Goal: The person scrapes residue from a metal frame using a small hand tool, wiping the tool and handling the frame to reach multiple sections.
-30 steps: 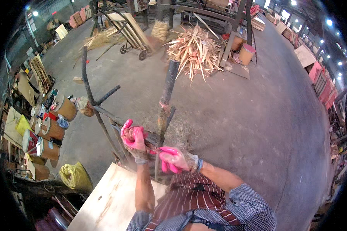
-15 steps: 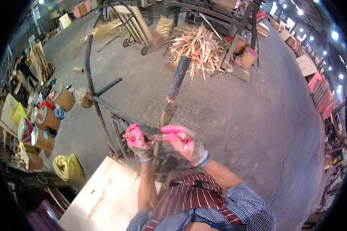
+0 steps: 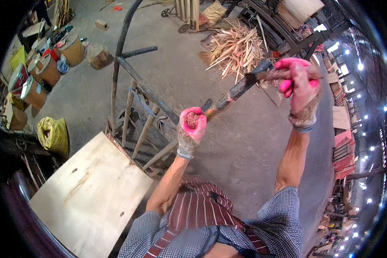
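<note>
Both my hands wear dirty whitish work gloves stained bright pink. My left hand [image 3: 191, 129], closed around a crumpled pinkish-brown lump [image 3: 193, 120], is near the middle, beside the lower part of a dark metal post [image 3: 234, 95]. Out to the right, my right hand [image 3: 300, 86] grips a brown stick-like tool [image 3: 274, 75]. The tool's dark end lies over or against the top of the post; contact cannot be made out. Motion blur hides its exact kind.
A pale plywood sheet [image 3: 94, 193] lies at lower left beside a metal frame [image 3: 148, 92]. A yellow sack [image 3: 53, 134] and several brown drums [image 3: 71, 48] stand left. Ahead is a pile of wood strips [image 3: 238, 49]; stacked boards [image 3: 343, 150] line the right.
My hands were close together near the post's base and have moved apart. The right went up and right with the tool; the left moved up and right. The view has shifted too.
</note>
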The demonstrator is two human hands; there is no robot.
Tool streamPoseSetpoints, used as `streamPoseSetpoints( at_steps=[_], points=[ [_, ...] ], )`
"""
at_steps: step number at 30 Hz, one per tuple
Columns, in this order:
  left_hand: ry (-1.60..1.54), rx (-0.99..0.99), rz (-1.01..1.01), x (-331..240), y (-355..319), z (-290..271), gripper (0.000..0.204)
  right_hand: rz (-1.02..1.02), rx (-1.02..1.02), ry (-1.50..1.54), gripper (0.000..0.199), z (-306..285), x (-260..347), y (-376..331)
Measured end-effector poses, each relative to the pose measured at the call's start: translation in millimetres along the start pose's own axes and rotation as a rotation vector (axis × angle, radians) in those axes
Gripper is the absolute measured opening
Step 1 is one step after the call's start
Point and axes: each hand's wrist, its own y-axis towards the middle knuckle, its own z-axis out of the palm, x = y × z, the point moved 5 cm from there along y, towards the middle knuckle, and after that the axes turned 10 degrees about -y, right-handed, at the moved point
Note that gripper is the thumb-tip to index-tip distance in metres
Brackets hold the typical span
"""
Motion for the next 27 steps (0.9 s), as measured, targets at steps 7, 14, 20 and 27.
streamPoseSetpoints(
  at_steps=[7, 14, 20, 27],
  points=[
    [0.31, -0.01, 0.008, 7.3, 7.2, -1.8, 0.029, 0.077, 0.105, -0.253, 0.033, 31.3, 47.9, 12.6],
    [0.116, -0.058, -0.041, 7.7, 9.2, 3.2, 0.025, 0.139, 0.259, -0.185, 0.026, 65.4, 22.3, -0.1],
    [0.005, -0.079, -0.086, -1.1, 9.7, -12.0, 0.018, -0.071, 0.084, -0.046, 0.033, 3.9, 37.0, 8.3],
    [0.037, -0.104, -0.278, -5.5, 22.8, -20.4, 0.02, -0.15, 0.046, 0.124, 0.036, -14.0, 4.6, -35.4]
  ],
)
